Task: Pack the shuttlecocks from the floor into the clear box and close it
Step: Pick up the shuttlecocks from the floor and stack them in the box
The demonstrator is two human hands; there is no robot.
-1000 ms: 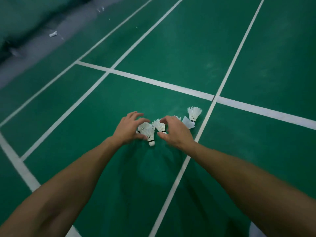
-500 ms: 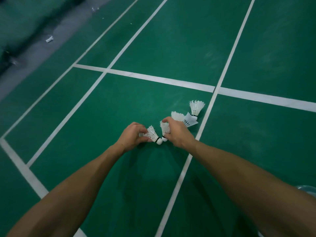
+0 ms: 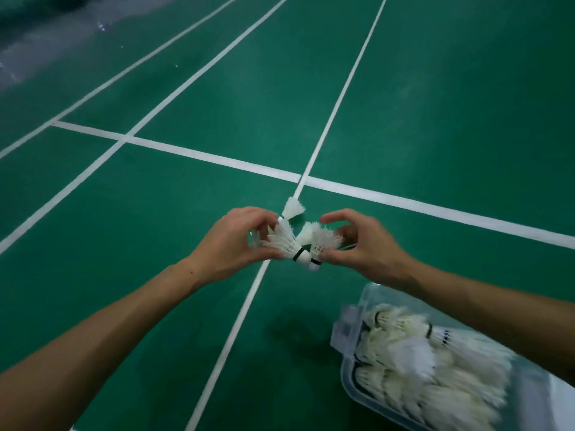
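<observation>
My left hand [image 3: 231, 244] grips a white feather shuttlecock [image 3: 284, 241] with its cork base pointing down and to the right. My right hand [image 3: 362, 244] holds another white shuttlecock [image 3: 323, 239] close beside it, and the two cork bases nearly touch. One more shuttlecock [image 3: 292, 208] shows just behind my left fingers; I cannot tell whether it lies on the floor or is held. The clear plastic box [image 3: 347, 373] sits open at the lower right on the floor, holding several white shuttlecocks [image 3: 413, 368]. My right forearm crosses over its far corner.
The floor is a green badminton court [image 3: 435, 104] with white lines [image 3: 217, 157] crossing just beyond my hands. A grey strip [image 3: 46, 48] runs along the far left edge.
Both hands have lifted off the floor, each with a shuttlecock. The view has swung so that the clear box is now in sight at the lower right.
</observation>
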